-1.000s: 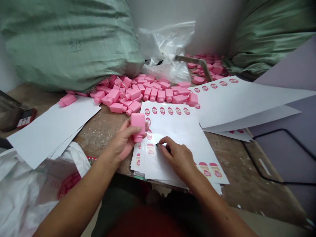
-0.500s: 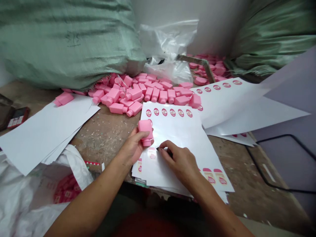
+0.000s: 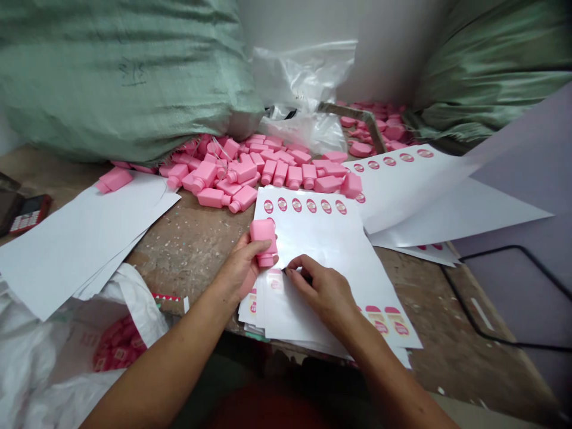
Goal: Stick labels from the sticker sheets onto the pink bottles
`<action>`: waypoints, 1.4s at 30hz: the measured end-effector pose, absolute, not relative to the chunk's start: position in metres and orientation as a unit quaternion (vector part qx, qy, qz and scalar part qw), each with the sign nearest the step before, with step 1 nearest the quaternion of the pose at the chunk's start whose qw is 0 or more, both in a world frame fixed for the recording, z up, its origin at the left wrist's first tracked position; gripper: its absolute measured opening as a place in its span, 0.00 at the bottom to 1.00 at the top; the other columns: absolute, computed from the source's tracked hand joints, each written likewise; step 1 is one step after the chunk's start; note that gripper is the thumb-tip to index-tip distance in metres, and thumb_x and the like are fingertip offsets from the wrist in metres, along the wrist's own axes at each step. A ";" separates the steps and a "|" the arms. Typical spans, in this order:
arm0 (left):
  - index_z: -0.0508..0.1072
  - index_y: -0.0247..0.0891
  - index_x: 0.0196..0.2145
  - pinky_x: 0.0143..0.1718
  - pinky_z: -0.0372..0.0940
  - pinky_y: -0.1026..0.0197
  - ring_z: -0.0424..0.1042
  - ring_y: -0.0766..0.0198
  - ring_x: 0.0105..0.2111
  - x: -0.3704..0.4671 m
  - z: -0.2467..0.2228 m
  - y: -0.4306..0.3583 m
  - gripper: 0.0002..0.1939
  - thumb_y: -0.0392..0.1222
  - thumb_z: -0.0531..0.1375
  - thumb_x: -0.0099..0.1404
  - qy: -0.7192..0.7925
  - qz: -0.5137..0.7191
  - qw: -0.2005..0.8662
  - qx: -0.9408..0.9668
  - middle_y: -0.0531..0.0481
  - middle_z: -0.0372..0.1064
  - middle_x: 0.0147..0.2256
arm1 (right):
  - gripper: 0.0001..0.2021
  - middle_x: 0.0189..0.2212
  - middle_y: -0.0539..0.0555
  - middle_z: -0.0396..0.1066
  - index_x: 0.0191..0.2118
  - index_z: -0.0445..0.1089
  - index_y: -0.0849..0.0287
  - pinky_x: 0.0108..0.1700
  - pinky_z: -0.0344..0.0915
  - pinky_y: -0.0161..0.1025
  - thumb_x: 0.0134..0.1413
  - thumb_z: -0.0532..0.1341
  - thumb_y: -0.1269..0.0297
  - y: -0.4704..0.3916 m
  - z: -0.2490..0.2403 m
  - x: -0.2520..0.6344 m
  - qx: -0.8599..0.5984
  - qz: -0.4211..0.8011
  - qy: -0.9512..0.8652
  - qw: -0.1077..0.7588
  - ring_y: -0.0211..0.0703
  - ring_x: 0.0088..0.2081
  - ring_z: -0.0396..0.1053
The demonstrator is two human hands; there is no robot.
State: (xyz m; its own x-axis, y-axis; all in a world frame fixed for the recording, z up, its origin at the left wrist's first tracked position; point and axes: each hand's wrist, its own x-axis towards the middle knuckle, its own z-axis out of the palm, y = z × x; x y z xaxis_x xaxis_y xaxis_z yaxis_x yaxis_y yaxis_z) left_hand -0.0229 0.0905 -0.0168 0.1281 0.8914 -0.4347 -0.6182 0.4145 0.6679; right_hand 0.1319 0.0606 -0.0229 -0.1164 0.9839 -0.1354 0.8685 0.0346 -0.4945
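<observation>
Left hand (image 3: 243,265) grips pink bottle (image 3: 263,239); right hand (image 3: 319,286) pinches dark tool (image 3: 306,277) — labels (image 3: 311,205) unreadable.

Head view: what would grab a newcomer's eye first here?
Most likely the heap of pink bottles spread across the middle of the table, beneath the big green sack at the left. Next come the white label sheets stacked in front of the heap, with red oval labels along the top edge. Over their left side, the left hand holds one pink bottle, neck down.
</observation>
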 end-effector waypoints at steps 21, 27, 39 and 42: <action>0.70 0.33 0.42 0.36 0.70 0.59 0.71 0.64 0.32 -0.027 -0.019 0.094 0.14 0.28 0.59 0.56 0.407 0.513 0.745 0.129 0.44 0.72 0.36 | 0.08 0.25 0.50 0.76 0.35 0.69 0.54 0.28 0.52 0.36 0.58 0.54 0.61 0.064 -0.022 0.133 -0.637 0.148 -0.752 0.086 0.43 0.24 0.70; 0.71 0.31 0.41 0.37 0.69 0.61 0.72 0.64 0.32 -0.028 -0.020 0.096 0.13 0.28 0.58 0.57 0.407 0.507 0.749 0.125 0.43 0.73 0.35 | 0.10 0.20 0.50 0.72 0.32 0.69 0.56 0.31 0.52 0.37 0.58 0.56 0.58 0.065 -0.022 0.127 -0.622 0.096 -0.775 0.060 0.40 0.21 0.65; 0.69 0.34 0.44 0.36 0.67 0.62 0.73 0.64 0.32 -0.025 -0.015 0.091 0.18 0.28 0.61 0.53 0.425 0.513 0.724 0.178 0.46 0.73 0.35 | 0.19 0.17 0.43 0.50 0.21 0.57 0.56 0.25 0.49 0.34 0.49 0.60 0.48 0.050 0.001 0.145 -0.573 0.487 -0.565 0.339 0.34 0.21 0.48; 0.67 0.38 0.46 0.36 0.66 0.62 0.74 0.60 0.37 -0.021 -0.005 0.074 0.23 0.30 0.64 0.52 0.421 0.506 0.721 0.217 0.46 0.73 0.39 | 0.19 0.18 0.43 0.50 0.20 0.56 0.56 0.25 0.48 0.34 0.47 0.62 0.49 0.046 0.010 0.149 -0.560 0.488 -0.563 0.364 0.33 0.22 0.48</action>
State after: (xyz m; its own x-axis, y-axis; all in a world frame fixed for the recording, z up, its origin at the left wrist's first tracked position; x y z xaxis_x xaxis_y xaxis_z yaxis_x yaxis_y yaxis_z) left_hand -0.0212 0.0740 -0.0046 0.1350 0.9121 -0.3871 -0.5465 0.3945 0.7387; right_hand 0.1489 0.0464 0.0101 -0.1085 0.9846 -0.1368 0.2751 -0.1025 -0.9559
